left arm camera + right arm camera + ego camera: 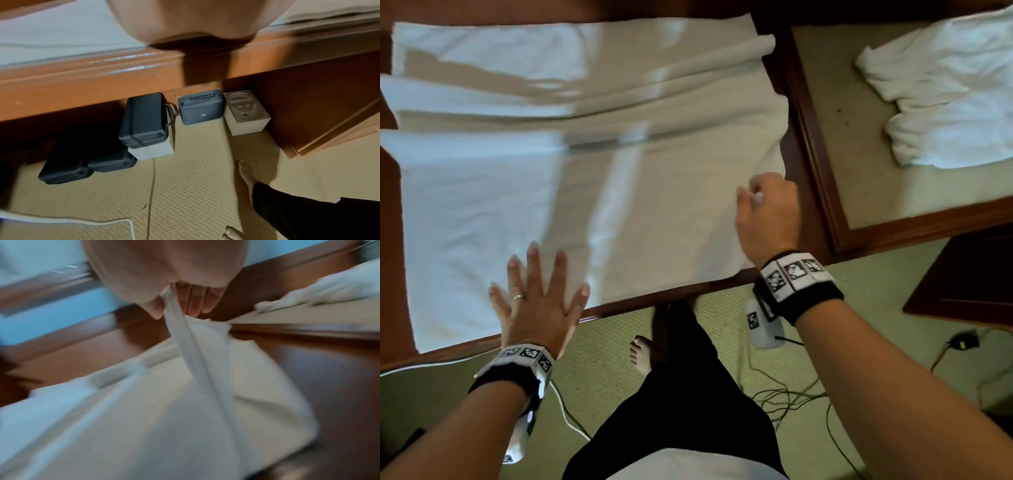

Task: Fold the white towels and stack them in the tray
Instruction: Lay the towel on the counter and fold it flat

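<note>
Left hand (536,305) lies flat, fingers spread, pinning the white towel (517,192) at the table (640,301) edge. Right hand (767,216) pinches its right edge. Advise carrying that edge across level, aligning hems. Tray (822,164) sits right.

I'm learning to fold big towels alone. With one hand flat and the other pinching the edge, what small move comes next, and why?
Probably carry the right hand leftward across the towel. It pinches the lifted right edge, while the left hand lies flat near the front edge, seemingly anchoring it.
</note>
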`<state>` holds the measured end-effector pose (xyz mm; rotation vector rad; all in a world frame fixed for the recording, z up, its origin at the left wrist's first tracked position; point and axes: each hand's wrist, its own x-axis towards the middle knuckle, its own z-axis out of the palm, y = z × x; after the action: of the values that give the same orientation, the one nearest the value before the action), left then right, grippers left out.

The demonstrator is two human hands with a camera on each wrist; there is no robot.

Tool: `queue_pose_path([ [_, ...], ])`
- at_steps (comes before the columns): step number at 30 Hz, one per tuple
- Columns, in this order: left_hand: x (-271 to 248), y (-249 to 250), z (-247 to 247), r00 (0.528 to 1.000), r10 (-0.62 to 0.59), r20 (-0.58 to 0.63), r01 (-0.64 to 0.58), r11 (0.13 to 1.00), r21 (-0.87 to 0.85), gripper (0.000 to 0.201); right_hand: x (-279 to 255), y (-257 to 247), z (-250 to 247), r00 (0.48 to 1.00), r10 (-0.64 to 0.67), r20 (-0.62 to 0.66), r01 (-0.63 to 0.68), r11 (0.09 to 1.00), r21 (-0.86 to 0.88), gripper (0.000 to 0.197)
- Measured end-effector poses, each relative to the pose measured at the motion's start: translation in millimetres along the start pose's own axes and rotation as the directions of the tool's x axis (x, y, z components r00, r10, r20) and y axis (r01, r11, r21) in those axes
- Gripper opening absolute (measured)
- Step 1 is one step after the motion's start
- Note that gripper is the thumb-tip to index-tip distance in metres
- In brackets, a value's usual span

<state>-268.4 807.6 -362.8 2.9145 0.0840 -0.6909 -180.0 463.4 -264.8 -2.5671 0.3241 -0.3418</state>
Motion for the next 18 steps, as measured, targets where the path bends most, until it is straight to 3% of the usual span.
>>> queue_pose_path([
  [2, 1, -2, 0, 1.000, -0.001, 0.000, 0.001, 1.000, 0.000, 0.080, -4, -27, 19, 0.961, -0.142, 0.235, 0.119, 0.987, 0.109, 0.017],
  [4, 2, -3, 1, 1.000, 0.000, 0.005, 0.000, 1.000, -0.003, 0.080, -13, -33, 31, 0.894, -0.182, 0.409, 0.108, 0.974, 0.199, 0.022],
  [6, 2, -4, 1, 1.000, 0.015, 0.000, -0.015, 1.000, 0.004, 0.080, -27, -15, 35, 0.899, -0.140, 0.415, 0.073, 0.982, 0.175, 0.023],
  [9, 3, -4, 1, 1.000, 0.026, -0.004, -0.026, 1.000, 0.008, 0.079, -46, 37, 27, 0.924, -0.062, 0.379, 0.124, 0.982, -0.142, 0.017],
  [12, 3, -4, 2, 1.000, 0.029, -0.010, -0.029, 0.999, 0.018, 0.078, -54, 70, 14, 0.904, 0.026, 0.428, 0.150, 0.916, -0.373, 0.028],
  [18, 3, -5, 2, 1.000, 0.021, -0.022, -0.021, 1.000, -0.001, 0.080, -32, 80, -1, 0.896, 0.301, 0.328, -0.133, 0.884, -0.448, 0.017],
])
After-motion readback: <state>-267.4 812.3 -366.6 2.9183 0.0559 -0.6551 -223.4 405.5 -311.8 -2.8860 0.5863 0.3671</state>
